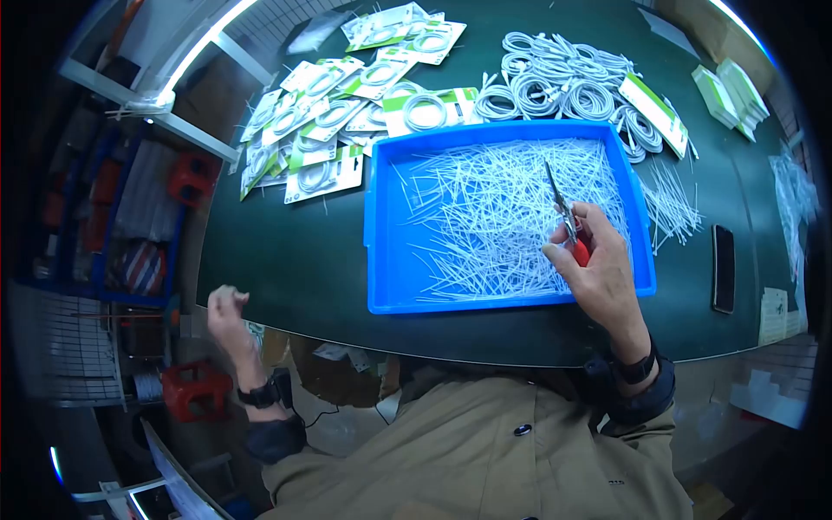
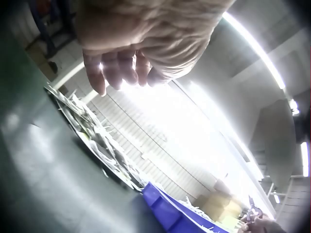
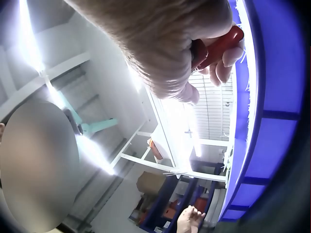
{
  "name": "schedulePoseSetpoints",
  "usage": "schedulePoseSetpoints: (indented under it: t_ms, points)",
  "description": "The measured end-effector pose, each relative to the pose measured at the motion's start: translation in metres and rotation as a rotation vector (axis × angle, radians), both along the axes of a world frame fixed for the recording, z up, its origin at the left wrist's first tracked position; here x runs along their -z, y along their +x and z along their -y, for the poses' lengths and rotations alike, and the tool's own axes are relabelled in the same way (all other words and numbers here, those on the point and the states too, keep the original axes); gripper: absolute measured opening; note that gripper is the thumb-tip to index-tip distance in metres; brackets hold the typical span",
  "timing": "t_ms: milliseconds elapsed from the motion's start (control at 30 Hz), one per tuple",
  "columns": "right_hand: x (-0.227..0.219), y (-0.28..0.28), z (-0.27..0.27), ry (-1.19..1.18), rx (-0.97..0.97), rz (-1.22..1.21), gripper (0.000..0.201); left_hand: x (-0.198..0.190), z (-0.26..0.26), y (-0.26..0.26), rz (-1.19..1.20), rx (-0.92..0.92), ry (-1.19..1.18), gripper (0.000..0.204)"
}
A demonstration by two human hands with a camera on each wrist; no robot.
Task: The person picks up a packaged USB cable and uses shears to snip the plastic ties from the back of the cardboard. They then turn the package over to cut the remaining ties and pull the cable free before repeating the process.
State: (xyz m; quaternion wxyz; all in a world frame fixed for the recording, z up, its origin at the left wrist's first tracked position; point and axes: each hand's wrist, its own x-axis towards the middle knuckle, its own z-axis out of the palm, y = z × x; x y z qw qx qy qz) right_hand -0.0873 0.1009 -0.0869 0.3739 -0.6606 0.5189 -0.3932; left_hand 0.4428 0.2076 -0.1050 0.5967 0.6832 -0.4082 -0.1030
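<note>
In the head view the right hand (image 1: 601,273) grips red-handled pliers (image 1: 580,252) above the right part of a blue tray (image 1: 378,260), which holds a heap of thin white strips (image 1: 494,217). The pliers' metal nose points away from the body. The right wrist view shows the hand (image 3: 180,48) curled round the red handle (image 3: 223,46). Off the table's left front edge, the left hand (image 1: 232,325) holds nothing visible; its fingers are loosely bent. In the left wrist view the fingers of that hand (image 2: 146,43) hang relaxed.
Packaged white cables (image 1: 325,117) are piled behind and left of the tray. Coiled cables (image 1: 555,82) lie behind it. More strips (image 1: 672,208), a phone (image 1: 723,269) and green-white cards (image 1: 731,97) are on the right. Red plastic items (image 1: 195,392) stand below the table at left.
</note>
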Motion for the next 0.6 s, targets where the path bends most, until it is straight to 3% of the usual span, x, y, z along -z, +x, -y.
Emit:
schedulePoseSetpoints:
  t_ms: [133, 333, 467, 600]
  points:
    - [0.007, -0.005, 0.002, 0.000, 0.003, 0.041, 0.049, -0.025, 0.092, -0.031, 0.176, 0.291, 0.053, 0.011]
    - [0.015, -0.012, 0.005, -0.007, -0.001, 0.050, 0.049, -0.065, 0.224, -0.130, 0.445, 0.768, 0.126, 0.020]
    - [0.020, -0.011, 0.005, -0.011, -0.020, 0.086, 0.051, -0.056, 0.285, -0.182, 0.557, 1.009, 0.319, 0.035]
    - [0.017, -0.013, 0.005, 0.013, -0.042, 0.063, 0.056, -0.022, 0.335, -0.181, 0.734, 1.027, 0.501, 0.058]
